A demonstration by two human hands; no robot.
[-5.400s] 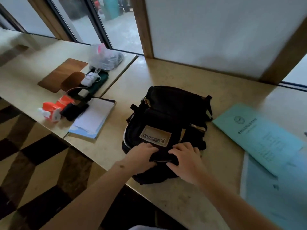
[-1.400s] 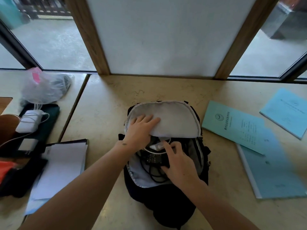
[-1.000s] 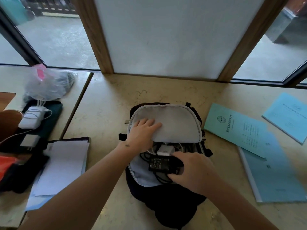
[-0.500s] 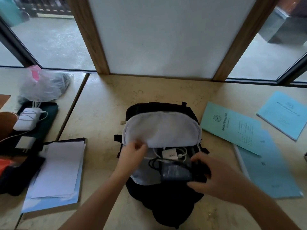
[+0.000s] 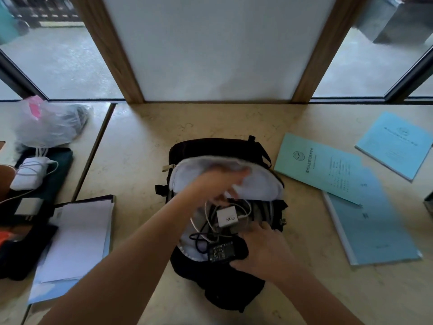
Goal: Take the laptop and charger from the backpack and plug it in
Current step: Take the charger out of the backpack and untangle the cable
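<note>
Since half a second ago left hand (image 5: 218, 184) has gone from the flap's lower edge up onto the grey flap (image 5: 257, 181), blurred in motion; fingers look loosely curled against the lining, exact grip cannot tell. Right hand (image 5: 262, 249) has dropped lower, now at 5 o'clock of the opening, fingers pressed together and wrapped round the right end of the black charger (image 5: 221, 252), label side up. Charger sits at the front lip of the open backpack (image 5: 210, 146), its black cable (image 5: 199, 240) looped at 9 o'clock of it. White adapter (image 5: 226, 218) lies inside the bag at 12 o'clock of the charger, white cable (image 5: 244, 207) curling round it. Laptop not visible. Backpack lies on the beige table (image 5: 140, 148). Green booklet (image 5: 318, 165) at 3 o'clock of the bag, overlapping a blue folder (image 5: 370, 231); another blue booklet (image 5: 393, 144) at 2 o'clock. White papers (image 5: 77, 235) at 9 o'clock, plastic bag (image 5: 49, 123) at 10 o'clock.
</note>
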